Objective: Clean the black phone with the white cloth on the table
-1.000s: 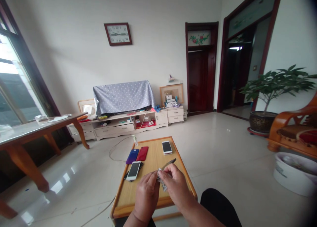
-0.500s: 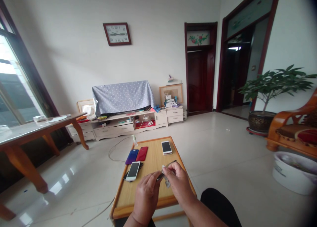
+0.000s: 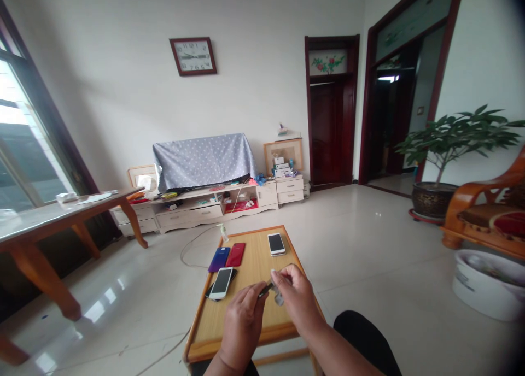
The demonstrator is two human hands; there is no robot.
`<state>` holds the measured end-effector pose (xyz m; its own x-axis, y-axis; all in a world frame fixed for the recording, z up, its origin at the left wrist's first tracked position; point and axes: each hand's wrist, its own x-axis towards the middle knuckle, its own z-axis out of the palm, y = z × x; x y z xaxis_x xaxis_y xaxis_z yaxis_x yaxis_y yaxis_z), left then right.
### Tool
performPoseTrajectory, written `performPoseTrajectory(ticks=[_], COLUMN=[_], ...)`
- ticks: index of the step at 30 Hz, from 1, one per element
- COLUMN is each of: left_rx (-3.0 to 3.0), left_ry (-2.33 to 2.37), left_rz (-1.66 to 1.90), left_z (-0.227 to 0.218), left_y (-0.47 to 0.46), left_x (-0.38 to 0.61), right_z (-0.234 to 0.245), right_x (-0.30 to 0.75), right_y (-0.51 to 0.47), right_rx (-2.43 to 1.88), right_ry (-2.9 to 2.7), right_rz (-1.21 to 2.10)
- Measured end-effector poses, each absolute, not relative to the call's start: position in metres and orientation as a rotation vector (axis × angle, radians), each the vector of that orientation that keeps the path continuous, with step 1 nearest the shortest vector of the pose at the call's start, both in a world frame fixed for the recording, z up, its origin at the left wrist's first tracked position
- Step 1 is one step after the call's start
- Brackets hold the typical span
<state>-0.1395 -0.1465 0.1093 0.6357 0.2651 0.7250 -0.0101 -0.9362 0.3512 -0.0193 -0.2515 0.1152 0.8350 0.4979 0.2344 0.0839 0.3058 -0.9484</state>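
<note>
I've got L hand in a narrow grip on a slim dark tool, held over the bench and touching R hand, which pinches a scrap of clear film. White phone lies just left of L hand, atop a black phone.

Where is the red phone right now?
In the head view, the red smartphone lies on the far half of the wooden low table, just right of the blue smartphone and left of the white smartphone.
</note>
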Motion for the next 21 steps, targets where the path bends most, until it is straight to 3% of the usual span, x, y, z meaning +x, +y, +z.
performPoseTrajectory(ticks=[6,13,21], left_rx=[2.38,1.778,1.485], left_ry=[0.273,0.476,0.485], left_rz=[1.183,1.134,0.95], left_z=[0.113,0.115,0.113], left_y=[-0.147,-0.143,-0.143], left_x=[-0.142,-0.132,-0.124], right_z=[0.099,0.076,0.091], right_x=[0.037,0.037,0.019], right_y=[-0.247,-0.246,-0.243], right_rx=[-1.201,-1.061,-0.86], right_ry=[-0.301,-0.207,-0.326], right_rz=[0.301,0.472,0.673])
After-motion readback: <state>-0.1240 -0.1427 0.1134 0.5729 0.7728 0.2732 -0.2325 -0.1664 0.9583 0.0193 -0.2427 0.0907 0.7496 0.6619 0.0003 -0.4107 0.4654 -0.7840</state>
